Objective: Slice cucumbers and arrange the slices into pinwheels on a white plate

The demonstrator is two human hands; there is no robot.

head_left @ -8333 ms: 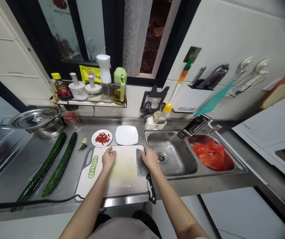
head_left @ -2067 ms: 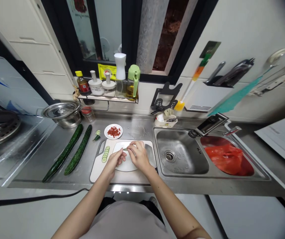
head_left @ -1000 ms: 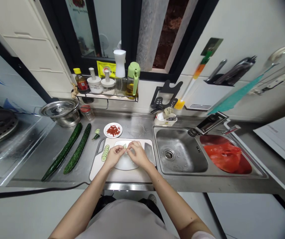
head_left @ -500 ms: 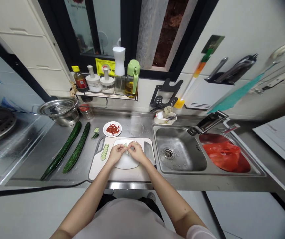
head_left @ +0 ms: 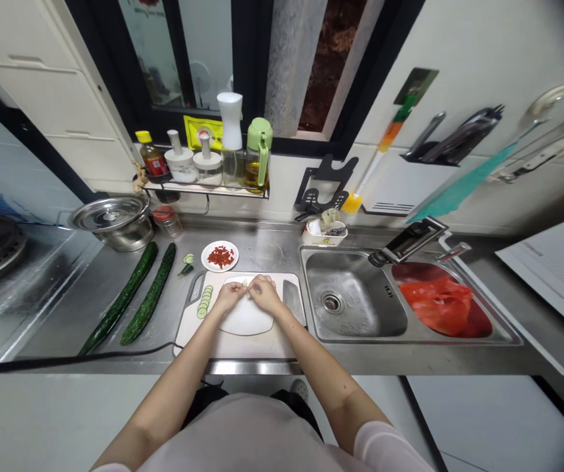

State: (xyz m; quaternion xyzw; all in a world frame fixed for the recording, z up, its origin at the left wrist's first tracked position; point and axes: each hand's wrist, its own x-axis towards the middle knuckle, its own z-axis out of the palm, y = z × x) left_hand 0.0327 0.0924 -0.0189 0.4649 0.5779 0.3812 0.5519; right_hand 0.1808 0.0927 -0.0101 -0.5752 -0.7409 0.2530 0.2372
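Over a white plate [head_left: 246, 324], my left hand [head_left: 230, 296] and my right hand [head_left: 264, 294] meet with fingers closed. Between their fingertips shows a pale green cucumber slice [head_left: 245, 284], partly covered by the fingers. The plate rests on a light cutting board [head_left: 191, 336]. A row of overlapping cucumber slices [head_left: 204, 303] lies on the board, left of my left hand. To the right of my right hand, a flat grey blade [head_left: 292, 299] lies along the board's edge. Behind the board stands a small white plate of chopped red pieces [head_left: 220, 255].
Two whole cucumbers [head_left: 149, 295] lie at left, near a lidded steel pot [head_left: 112, 219] and a red-lidded jar [head_left: 167, 221]. Cucumber end pieces [head_left: 187, 269] sit behind the board. On the right is a sink [head_left: 355, 288] with a red bag [head_left: 437, 305]. A rack [head_left: 203, 189] holds seasonings.
My right hand has turned, its back now more over the fingertips and covering more of the slice. Both hands stay above the plate. The whole view has shifted slightly.
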